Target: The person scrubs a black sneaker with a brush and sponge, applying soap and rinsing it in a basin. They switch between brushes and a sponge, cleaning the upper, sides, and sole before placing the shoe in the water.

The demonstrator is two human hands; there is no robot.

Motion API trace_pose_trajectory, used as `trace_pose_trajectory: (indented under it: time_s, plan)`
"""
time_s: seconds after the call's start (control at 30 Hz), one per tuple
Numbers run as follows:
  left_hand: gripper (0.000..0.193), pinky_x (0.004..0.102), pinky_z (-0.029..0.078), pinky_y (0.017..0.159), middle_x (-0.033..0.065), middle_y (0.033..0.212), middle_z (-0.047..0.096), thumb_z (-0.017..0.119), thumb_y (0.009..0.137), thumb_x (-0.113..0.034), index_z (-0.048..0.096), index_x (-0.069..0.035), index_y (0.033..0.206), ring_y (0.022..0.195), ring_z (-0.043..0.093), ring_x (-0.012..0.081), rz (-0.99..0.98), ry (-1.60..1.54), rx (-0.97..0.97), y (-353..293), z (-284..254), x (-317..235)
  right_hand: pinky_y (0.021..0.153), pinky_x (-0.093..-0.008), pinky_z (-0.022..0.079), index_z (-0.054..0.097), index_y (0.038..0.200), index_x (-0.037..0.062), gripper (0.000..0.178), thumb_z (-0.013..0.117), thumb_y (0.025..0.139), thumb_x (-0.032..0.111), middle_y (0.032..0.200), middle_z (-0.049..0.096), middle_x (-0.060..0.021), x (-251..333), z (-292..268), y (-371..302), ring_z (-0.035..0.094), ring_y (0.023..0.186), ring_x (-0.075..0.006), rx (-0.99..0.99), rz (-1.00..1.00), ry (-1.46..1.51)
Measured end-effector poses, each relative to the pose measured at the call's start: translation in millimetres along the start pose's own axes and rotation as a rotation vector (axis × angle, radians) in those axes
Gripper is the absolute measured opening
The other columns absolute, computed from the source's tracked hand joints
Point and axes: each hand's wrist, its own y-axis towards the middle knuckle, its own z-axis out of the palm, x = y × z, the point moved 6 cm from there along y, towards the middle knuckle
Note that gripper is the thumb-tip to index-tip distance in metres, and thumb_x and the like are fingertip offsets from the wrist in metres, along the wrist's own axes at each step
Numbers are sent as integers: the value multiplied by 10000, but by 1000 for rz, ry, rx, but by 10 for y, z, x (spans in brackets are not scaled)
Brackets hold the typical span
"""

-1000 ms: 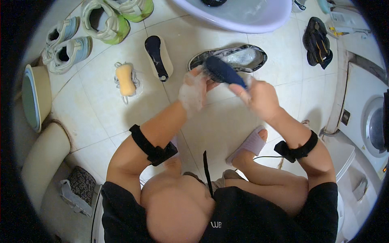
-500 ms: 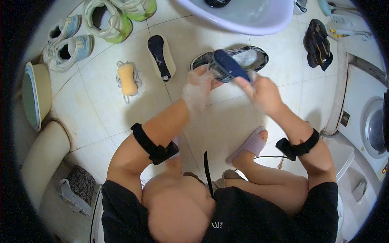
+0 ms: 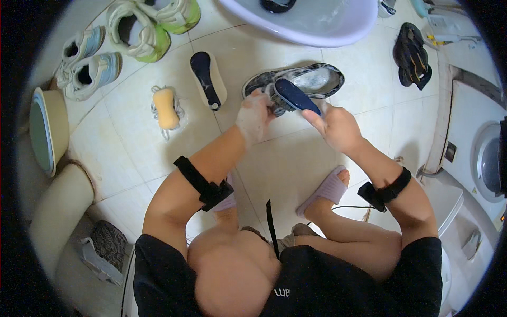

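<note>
A wet dark shoe [image 3: 318, 80], streaked with white foam, lies on the tiled floor in front of me. My left hand [image 3: 254, 115], covered in suds, is closed on the near edge of its left part; the fingertips are partly hidden. My right hand [image 3: 338, 126] grips a navy scrubbing brush [image 3: 297, 96] by its handle end. The brush is tilted over the shoe, its dark bristles against a foamy dark part beside my left fingers. Left of the shoe lie a dark-topped, cream-edged brush-like object [image 3: 217, 82] and a waisted peach-coloured bar [image 3: 166, 109] on pale cords.
A lavender basin [image 3: 317, 38] of cloudy water with a dark item stands at the far side. Pale sneakers [image 3: 138, 37] sit at far left, a beige basin [image 3: 55, 124] below them. Dark footwear [image 3: 413, 57] and a white washing machine [image 3: 472, 132] are at right.
The brush has shifted slightly down and left, with my right hand moving along. My left hand stays at the shoe. The whole view has shifted a little.
</note>
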Motion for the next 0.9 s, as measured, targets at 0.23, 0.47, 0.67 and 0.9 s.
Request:
trace_pose_trajectory:
  time_s: [0.23,0.47,0.67,0.9]
  plan:
    - [184,292,445,618,48,829,571,485,833,-160,561,-29,937,736,516,143,301,390,42,-25,120,-374,583,-421,465,570,694,-19,683,483,824,646,621,586,-206,-491,-300,-360,595,607,-351,-101,160,102]
    - [320,295,445,653,61,804,597,572,828,-257,567,22,985,708,531,138,329,1179,173,-158,607,-789,509,-341,431,581,748,-25,689,529,796,661,556,489,-59,-1052,-851,-839,505,540,-176,-133,254,454]
    - [318,335,462,666,120,789,628,593,835,-279,587,-5,996,707,587,218,436,1426,180,-221,976,-987,490,-311,413,546,722,3,453,757,700,403,577,510,-43,-1162,-1047,-594,472,492,-148,-296,49,582]
    - [374,371,456,757,179,883,608,652,798,-261,542,12,1029,832,589,268,415,1512,47,-267,988,-881,563,-269,438,545,797,21,349,801,642,201,661,535,-28,-1170,-545,239,498,595,-116,-520,-123,724]
